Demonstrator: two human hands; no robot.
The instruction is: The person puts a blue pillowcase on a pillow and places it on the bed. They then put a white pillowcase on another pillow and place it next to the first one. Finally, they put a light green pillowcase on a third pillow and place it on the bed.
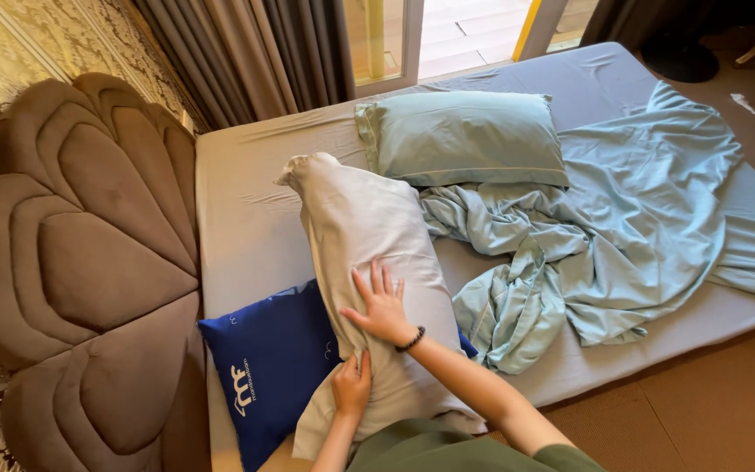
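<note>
Your left hand (352, 385) pinches near end of pillow (376, 262); right hand (382, 306) lies flat, fingers spread, just beyond. Pillow's long axis runs away from you, over blue cushion (268, 367) on bed (246, 227).

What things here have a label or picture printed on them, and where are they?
Dark blue pillow: on the bed's near left corner, partly under the pale grey pillow both hands press; rectangular, with a small white logo mark and tiny white print near its lower edge.
No packages, signs or screens show.
</note>
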